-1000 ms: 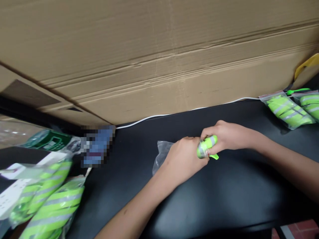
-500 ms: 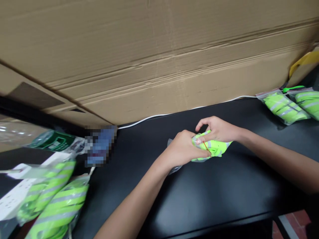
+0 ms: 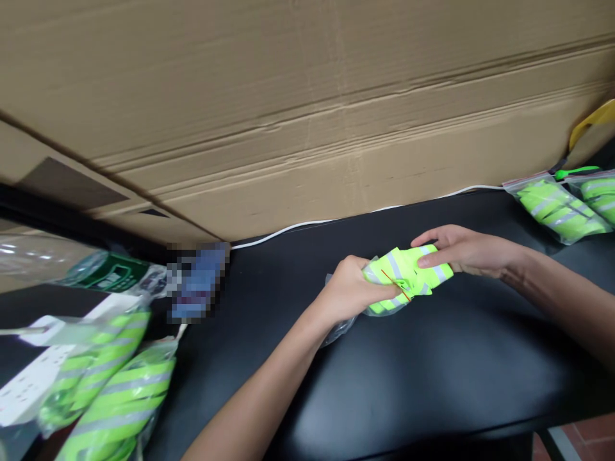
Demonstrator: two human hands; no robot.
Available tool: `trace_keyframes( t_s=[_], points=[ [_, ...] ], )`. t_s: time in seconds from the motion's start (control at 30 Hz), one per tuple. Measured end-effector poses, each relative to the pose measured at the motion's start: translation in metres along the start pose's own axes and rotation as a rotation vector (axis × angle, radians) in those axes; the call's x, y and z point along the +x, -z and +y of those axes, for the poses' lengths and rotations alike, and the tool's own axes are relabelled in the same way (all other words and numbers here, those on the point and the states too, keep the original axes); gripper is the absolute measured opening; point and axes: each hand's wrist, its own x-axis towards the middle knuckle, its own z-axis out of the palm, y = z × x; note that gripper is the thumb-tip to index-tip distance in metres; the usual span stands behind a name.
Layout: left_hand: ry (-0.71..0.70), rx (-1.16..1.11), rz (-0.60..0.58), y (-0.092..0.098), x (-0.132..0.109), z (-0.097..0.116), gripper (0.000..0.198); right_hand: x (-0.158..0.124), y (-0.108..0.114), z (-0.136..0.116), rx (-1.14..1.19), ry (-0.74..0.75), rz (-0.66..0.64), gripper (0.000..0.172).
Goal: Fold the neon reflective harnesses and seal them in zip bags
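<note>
A folded neon-green band with grey reflective stripes (image 3: 408, 278) sits partly inside a clear plastic bag (image 3: 336, 326) near the middle of the black table (image 3: 432, 384). My left hand (image 3: 353, 294) is closed around the bag's mouth and the band's left end. My right hand (image 3: 461, 251) has its fingers stretched along the band's right end, pressing it from the top. A thin red line crosses the band where the bag's edge lies.
A large cardboard box (image 3: 307, 109) walls the back of the table, with a white cable (image 3: 307, 225) along its foot. Bagged green bands lie at the far right (image 3: 557, 208) and near left (image 3: 110, 397). A white power strip (image 3: 24, 387) sits at the left edge.
The band was a tight roll between both hands; now it is spread out flatter and sits further in the bag. My right hand has shifted right and its fingers have straightened.
</note>
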Motion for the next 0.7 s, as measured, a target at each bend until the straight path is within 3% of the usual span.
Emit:
trace_keyframes(
  t_s=[0.07,0.17,0.33,0.53,0.63,0.7],
  points=[
    [-0.002,0.008,0.027,0.001,0.0,0.0,0.027,0.004,-0.007,0.002,0.067,0.025,0.029,0.045],
    [0.0,0.028,0.072,0.001,-0.001,0.0,0.027,0.008,-0.019,0.007,0.066,0.184,0.109,0.041],
    [-0.025,0.026,0.109,-0.001,-0.004,0.004,0.02,0.005,-0.041,0.017,-0.184,0.496,0.256,0.035],
    [-0.088,0.073,0.069,-0.006,-0.009,0.01,0.025,-0.005,-0.053,0.02,-0.433,0.598,0.248,0.039],
    [-0.215,0.12,0.095,-0.01,-0.014,0.013,0.022,-0.005,-0.054,0.021,-0.422,0.705,0.209,0.034],
    [-0.414,0.229,0.181,-0.011,-0.018,0.015,0.022,-0.005,-0.054,0.023,-0.455,0.897,0.187,0.033]
  ],
)
